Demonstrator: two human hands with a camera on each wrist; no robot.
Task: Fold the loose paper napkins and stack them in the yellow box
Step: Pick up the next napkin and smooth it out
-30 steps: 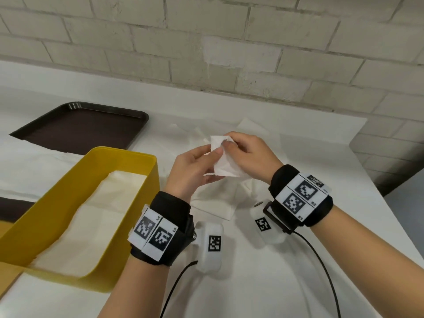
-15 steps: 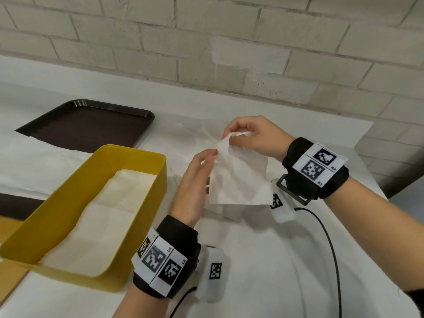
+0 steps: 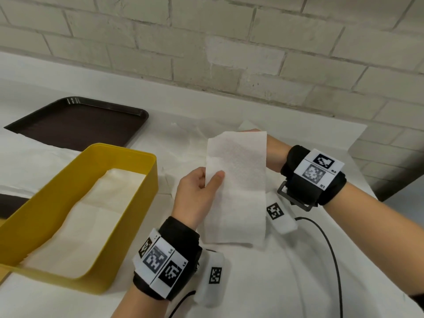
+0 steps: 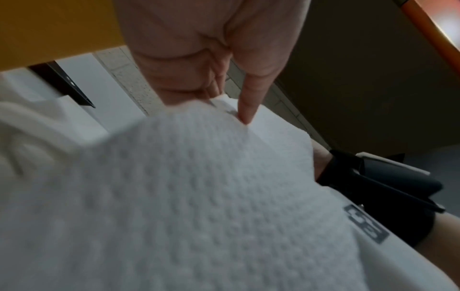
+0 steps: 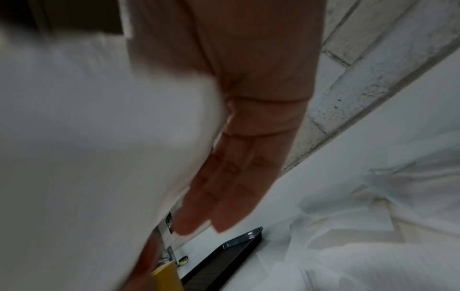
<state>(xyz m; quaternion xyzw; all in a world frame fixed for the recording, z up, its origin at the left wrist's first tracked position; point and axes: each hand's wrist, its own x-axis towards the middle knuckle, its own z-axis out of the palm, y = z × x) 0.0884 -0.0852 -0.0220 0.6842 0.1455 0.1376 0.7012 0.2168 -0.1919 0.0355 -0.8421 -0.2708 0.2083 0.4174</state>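
A white paper napkin (image 3: 238, 191) hangs upright above the table as a long rectangle. My left hand (image 3: 212, 180) pinches its left edge between thumb and fingers, and the left wrist view shows the same pinch on the napkin (image 4: 199, 196). My right hand (image 3: 271, 154) lies behind the napkin. In the right wrist view its fingers (image 5: 236, 177) stretch straight along the back of the sheet (image 5: 87, 137), with the thumb hidden. The yellow box (image 3: 128, 157) stands at the left with folded napkins (image 3: 91, 203) lying flat inside.
Loose crumpled napkins (image 3: 183, 143) lie on the white table behind the hands, also seen as loose napkins (image 5: 373, 216). A dark brown tray (image 3: 75, 120) sits at the back left. A brick wall runs along the table's far side. A black cable (image 3: 330, 249) trails under my right arm.
The napkin has gone from a small bunch between both hands to a long opened sheet. My right hand rose behind its top, and my left hand slid down to the left edge.
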